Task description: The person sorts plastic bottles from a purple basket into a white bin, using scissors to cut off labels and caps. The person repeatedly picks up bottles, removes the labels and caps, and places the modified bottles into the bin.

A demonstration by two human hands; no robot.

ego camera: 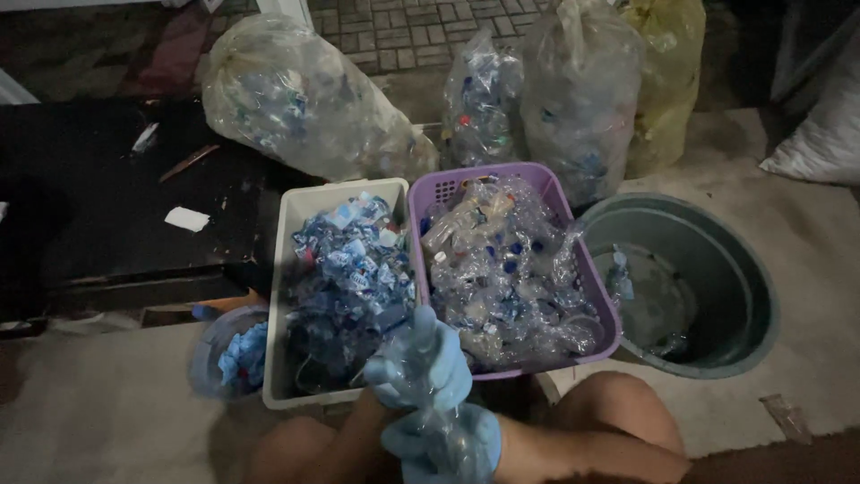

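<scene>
Both my hands wear light blue gloves and meet low in the middle of the view, above my knees. My left hand (419,366) is the upper one and grips the top of a clear crushed plastic bottle (439,414). My right hand (445,445) holds the lower part of the same bottle. Just beyond them stand a white basket (279,296) full of torn blue labels and a purple basket (428,190) full of clear crushed bottles.
A round dark green tub (751,296) with a few plastic bits stands at the right. A small clear container with blue caps (228,360) sits left of the white basket. Several clear bags of bottles (296,99) and a yellow bag (667,72) stand behind.
</scene>
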